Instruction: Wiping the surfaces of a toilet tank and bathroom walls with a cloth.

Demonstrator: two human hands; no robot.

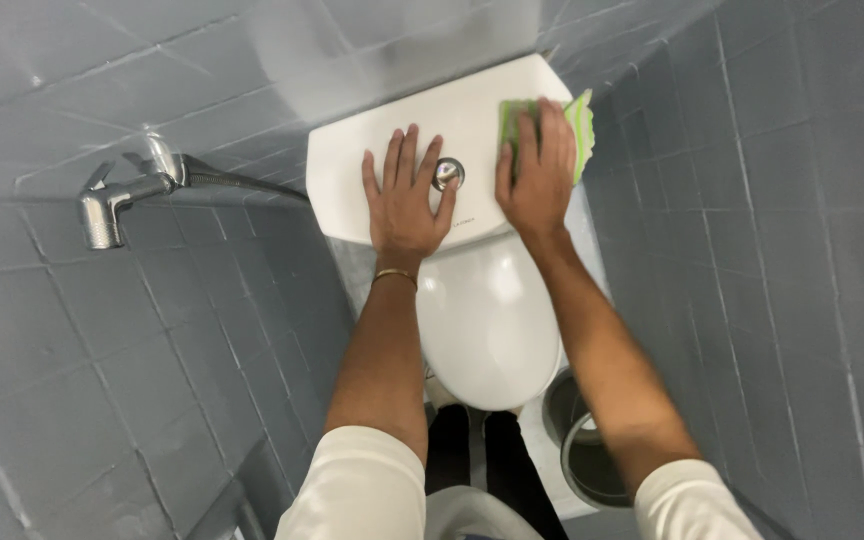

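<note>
Head view: the right hand (534,178) is pressed flat on a green cloth (572,122), with the fingers laid over it, not curled around it. The cloth is spread on the right end of the white toilet tank lid (372,150), and one striped edge sticks out past the fingers. The cloth looks soft, thin and light, so it would probably fold and bunch easily. It is best held under a flat palm or pinched at the free edge.

The left hand (405,198) is laid open on the lid with fingers spread wide, and nothing is held in it. A round silver flush button (448,173) sits between the two hands, touched by neither so far as can be seen. The lid looks hard, smooth and likely slippery.

Below the tank the closed toilet seat cover (487,320) is seen. A small bin (592,450) stands on the floor beside it. A metal spray hose (117,200) hangs on the grey tiled wall (772,250).
</note>
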